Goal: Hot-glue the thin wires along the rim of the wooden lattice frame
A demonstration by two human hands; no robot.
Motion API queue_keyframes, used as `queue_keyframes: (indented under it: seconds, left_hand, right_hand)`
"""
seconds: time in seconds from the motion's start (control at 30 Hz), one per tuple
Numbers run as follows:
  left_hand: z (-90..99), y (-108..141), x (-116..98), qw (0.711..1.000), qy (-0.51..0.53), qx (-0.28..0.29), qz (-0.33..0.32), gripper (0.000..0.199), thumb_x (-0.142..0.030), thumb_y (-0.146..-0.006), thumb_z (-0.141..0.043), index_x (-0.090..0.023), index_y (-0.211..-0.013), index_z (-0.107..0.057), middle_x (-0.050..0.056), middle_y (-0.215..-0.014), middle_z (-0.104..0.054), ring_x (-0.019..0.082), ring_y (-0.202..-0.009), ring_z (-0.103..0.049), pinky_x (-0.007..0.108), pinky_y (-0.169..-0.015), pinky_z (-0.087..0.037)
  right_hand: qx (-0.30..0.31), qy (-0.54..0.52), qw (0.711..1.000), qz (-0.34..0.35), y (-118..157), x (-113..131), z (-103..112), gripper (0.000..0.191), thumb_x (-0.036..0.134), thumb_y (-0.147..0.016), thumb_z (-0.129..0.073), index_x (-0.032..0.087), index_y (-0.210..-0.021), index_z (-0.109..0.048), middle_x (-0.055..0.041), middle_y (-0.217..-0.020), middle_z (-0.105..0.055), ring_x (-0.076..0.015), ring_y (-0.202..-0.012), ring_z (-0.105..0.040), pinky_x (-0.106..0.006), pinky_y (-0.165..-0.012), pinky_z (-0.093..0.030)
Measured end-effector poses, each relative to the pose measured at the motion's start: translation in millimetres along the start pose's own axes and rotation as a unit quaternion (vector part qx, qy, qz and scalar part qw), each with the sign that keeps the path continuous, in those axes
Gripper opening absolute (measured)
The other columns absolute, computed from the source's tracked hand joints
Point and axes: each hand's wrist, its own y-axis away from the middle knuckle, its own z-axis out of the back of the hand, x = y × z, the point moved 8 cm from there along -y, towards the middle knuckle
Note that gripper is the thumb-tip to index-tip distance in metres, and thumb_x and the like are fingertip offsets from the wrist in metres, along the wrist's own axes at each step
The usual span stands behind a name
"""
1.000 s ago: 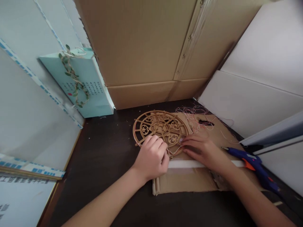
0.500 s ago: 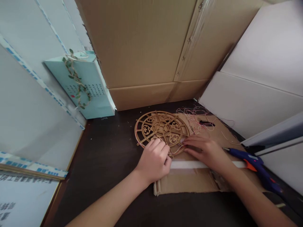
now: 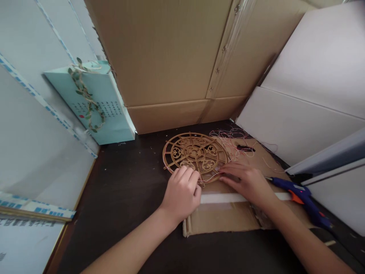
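Note:
A round, openwork wooden panel (image 3: 211,150) with scroll cutouts lies partly on the cardboard sheet and partly over the dark table. My left hand (image 3: 182,194) is closed at its near rim, with curled fingertips hidden behind the knuckles. A thin pale wire (image 3: 210,178) runs along the near rim between both hands; reddish wire also follows the left rim. My right hand (image 3: 248,180) reaches in from the right, thumb and fingers drawn together on the wire at the rim. Its fingertips partly cover the wire.
Tangled thin wires (image 3: 228,133) and a small black tool (image 3: 245,148) lie behind, on the cardboard sheet (image 3: 225,220). A white strip (image 3: 219,198) crosses the sheet. At right rests a blue glue gun (image 3: 302,194). Cardboard (image 3: 165,57) and a light-blue bag (image 3: 105,114) stand behind.
The whole view has shifted slightly, moving most things a little left. Both hands stay at the panel's near rim, with hardly any change in grip.

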Motion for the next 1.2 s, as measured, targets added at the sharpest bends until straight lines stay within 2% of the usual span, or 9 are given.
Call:
queue_keyframes:
  seconds: [0.23,0.53,0.73,1.03,1.2]
  left_hand:
    - [-0.4,0.5,1.6,1.0,0.025,-0.004,0.001,0.015,-0.004,-0.084,-0.048,-0.016,-0.082,-0.058,0.007,-0.084,-0.058,0.022,-0.085,-0.052,0.039,-0.077,-0.046]
    - [1.3,-1.0,2.7,1.0,0.027,-0.005,0.011,0.014,-0.006,-0.083,-0.05,-0.015,-0.087,-0.059,0.007,-0.086,-0.057,0.023,-0.086,-0.051,0.04,-0.078,-0.045]
    - [2.1,-1.8,4.6,0.999,0.035,-0.01,0.022,0.013,-0.007,-0.083,-0.051,-0.016,-0.091,-0.057,0.007,-0.09,-0.059,0.023,-0.089,-0.052,0.042,-0.085,-0.045]
    - [-1.7,-2.4,7.5,0.999,0.019,0.016,0.048,0.007,-0.012,-0.083,-0.052,-0.017,-0.088,-0.054,0.008,-0.091,-0.057,0.024,-0.09,-0.052,0.044,-0.083,-0.043]
    - [3.0,-4.2,12.7,0.999,0.024,0.0,0.047,0.008,-0.013,-0.084,-0.052,-0.017,-0.091,-0.052,0.008,-0.092,-0.058,0.024,-0.091,-0.051,0.043,-0.085,-0.042]
  right_hand:
    - [-0.023,-0.002,1.0,-0.014,1.7,-4.8,2.4,0.016,0.032,-0.096,-0.065,0.023,-0.108,-0.071,-0.0021,-0.109,-0.073,-0.0209,-0.104,-0.067,-0.04,-0.093,-0.057]
    - [-0.049,0.007,0.999,-0.007,0.9,-1.4,8.1,0.014,0.03,-0.096,-0.065,0.022,-0.108,-0.07,-0.0018,-0.109,-0.072,-0.0199,-0.103,-0.066,-0.037,-0.09,-0.055]
    - [-0.048,0.007,0.999,-0.014,0.5,-2.2,8.8,0.016,0.032,-0.097,-0.065,0.023,-0.109,-0.07,-0.0006,-0.109,-0.072,-0.0201,-0.101,-0.065,-0.039,-0.091,-0.055]
    - [-0.062,0.017,0.998,-0.006,1.3,1.1,10.8,0.017,0.034,-0.098,-0.063,0.022,-0.106,-0.071,-0.0033,-0.107,-0.073,-0.0212,-0.1,-0.067,-0.04,-0.09,-0.057]
    - [-0.058,0.011,0.998,-0.005,1.0,2.2,10.6,0.016,0.032,-0.097,-0.064,0.022,-0.107,-0.072,-0.0024,-0.106,-0.073,-0.0202,-0.099,-0.068,-0.04,-0.091,-0.057]
